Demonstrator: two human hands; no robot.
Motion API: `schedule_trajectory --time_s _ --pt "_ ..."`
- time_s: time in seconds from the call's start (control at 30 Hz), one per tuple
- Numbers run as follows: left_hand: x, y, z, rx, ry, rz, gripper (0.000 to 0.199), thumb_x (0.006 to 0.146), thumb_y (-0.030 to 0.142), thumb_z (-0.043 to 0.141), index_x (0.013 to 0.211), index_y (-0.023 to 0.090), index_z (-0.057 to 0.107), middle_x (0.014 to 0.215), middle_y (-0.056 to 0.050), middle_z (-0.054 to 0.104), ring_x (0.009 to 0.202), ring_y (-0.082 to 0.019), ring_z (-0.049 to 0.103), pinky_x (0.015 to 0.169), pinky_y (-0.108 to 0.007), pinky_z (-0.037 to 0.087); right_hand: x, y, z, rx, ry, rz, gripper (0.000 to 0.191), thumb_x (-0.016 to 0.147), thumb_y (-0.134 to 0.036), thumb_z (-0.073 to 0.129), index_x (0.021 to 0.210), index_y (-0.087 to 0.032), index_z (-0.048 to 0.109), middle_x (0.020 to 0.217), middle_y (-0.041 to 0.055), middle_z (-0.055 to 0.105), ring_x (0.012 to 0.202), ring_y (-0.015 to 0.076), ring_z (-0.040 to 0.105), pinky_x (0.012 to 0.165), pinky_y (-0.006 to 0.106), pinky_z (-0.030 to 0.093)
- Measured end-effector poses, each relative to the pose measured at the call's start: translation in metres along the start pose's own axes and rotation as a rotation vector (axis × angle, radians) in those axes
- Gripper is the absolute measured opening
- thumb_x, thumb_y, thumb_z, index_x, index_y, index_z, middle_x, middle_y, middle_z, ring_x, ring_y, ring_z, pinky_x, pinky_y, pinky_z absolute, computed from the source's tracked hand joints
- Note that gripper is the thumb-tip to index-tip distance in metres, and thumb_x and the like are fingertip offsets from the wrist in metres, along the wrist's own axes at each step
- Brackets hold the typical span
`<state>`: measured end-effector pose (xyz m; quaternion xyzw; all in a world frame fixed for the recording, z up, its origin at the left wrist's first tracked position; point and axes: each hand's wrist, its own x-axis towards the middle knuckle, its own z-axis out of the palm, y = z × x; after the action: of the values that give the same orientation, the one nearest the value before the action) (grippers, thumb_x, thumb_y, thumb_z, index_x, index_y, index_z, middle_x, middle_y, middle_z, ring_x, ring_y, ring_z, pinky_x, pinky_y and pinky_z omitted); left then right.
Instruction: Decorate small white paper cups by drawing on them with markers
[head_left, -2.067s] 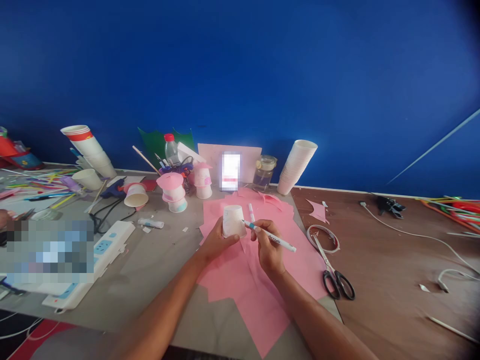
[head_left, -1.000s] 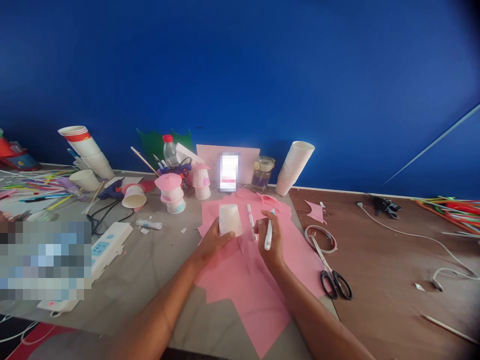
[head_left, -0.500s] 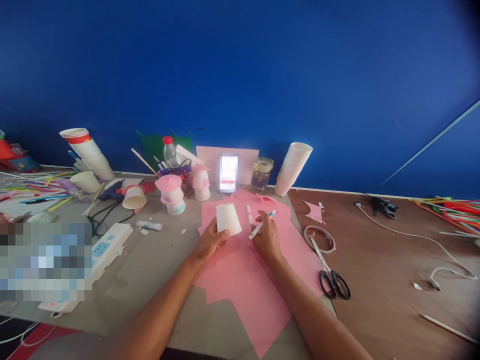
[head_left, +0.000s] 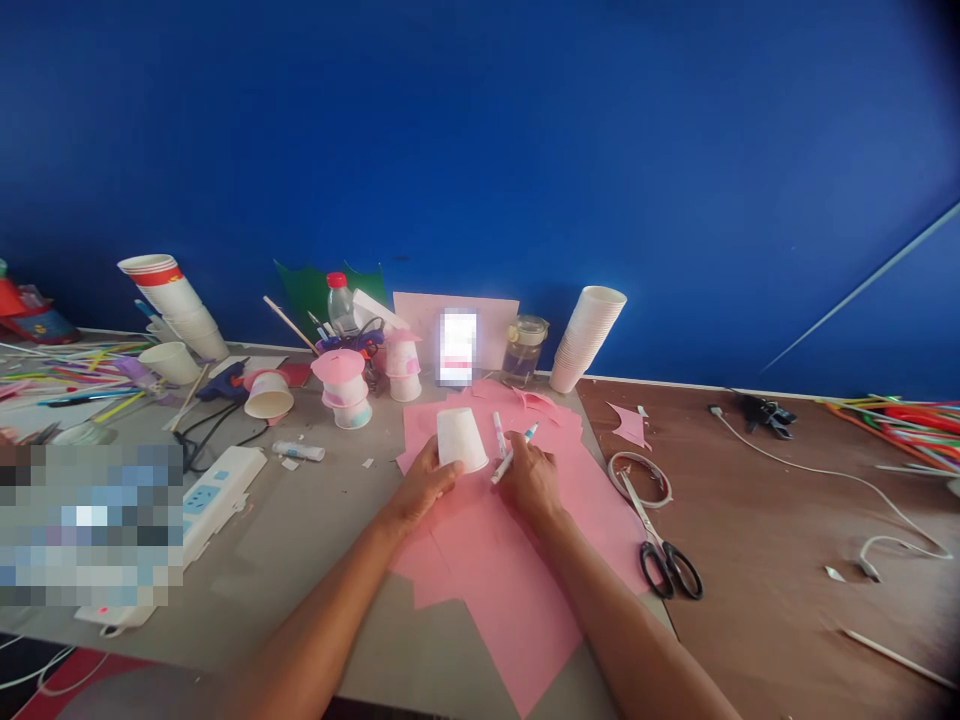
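Observation:
A white paper cup (head_left: pixel 461 440), turned bottom up and slightly tilted, is gripped in my left hand (head_left: pixel 426 488) over the pink paper sheets (head_left: pixel 517 620). Just right of it, my right hand (head_left: pixel 532 480) is closed around a white marker (head_left: pixel 503 467) with a blue-green band; its lower end points toward the cup, a small gap apart. A second white marker (head_left: pixel 499 432) lies on the pink paper between the cup and my right hand.
Scissors (head_left: pixel 664 560) and a tape roll (head_left: pixel 626 478) lie to the right. A cup stack (head_left: pixel 587 340), glass jar (head_left: pixel 525 350) and lit phone (head_left: pixel 457 350) stand behind. Pink-topped cup pieces (head_left: pixel 343 390), a glue gun (head_left: pixel 225 385) and a power strip (head_left: pixel 225 480) are left.
My left hand and the cup have shifted slightly right. My right hand has turned and lowered a little, bringing the marker's lower end nearer to the cup.

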<state>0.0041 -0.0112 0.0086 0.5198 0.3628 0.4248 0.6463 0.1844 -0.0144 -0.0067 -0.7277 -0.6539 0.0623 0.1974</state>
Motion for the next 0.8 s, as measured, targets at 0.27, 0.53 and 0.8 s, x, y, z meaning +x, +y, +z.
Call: schedule_trajectory --time_s 0.27,0.53,0.8 --pt "-0.002 0.003 -0.002 0.136 0.043 0.012 0.049 0.077 0.036 0.064 0.123 0.023 0.051 0.110 -0.004 0.058 0.083 -0.015 0.052 0.065 -0.023 0.039 -0.001 0.002 0.002 0.076 0.063 0.005 0.045 0.072 -0.009 0.051 0.117 -0.016 0.050 0.078 0.0041 0.068 0.078 0.0206 0.061 0.076 0.030 0.032" --pt "0.000 0.004 0.000 0.181 0.021 0.037 0.056 0.075 0.041 0.067 0.124 0.018 0.051 0.126 -0.012 0.057 0.115 -0.029 0.050 0.091 -0.036 0.041 0.000 0.006 0.005 0.388 0.268 -0.029 0.028 0.081 -0.021 0.050 0.109 -0.019 0.050 0.078 0.0025 0.063 0.074 0.0193 0.059 0.077 0.035 0.039" --pt "0.001 0.002 -0.001 0.134 0.065 0.048 0.053 0.077 0.040 0.065 0.124 0.018 0.052 0.123 -0.012 0.059 0.111 -0.028 0.054 0.085 -0.035 0.044 -0.014 -0.004 -0.009 0.840 0.287 -0.409 0.024 0.087 -0.031 0.051 0.109 -0.021 0.047 0.094 0.0055 0.061 0.082 0.0177 0.059 0.076 0.034 0.049"
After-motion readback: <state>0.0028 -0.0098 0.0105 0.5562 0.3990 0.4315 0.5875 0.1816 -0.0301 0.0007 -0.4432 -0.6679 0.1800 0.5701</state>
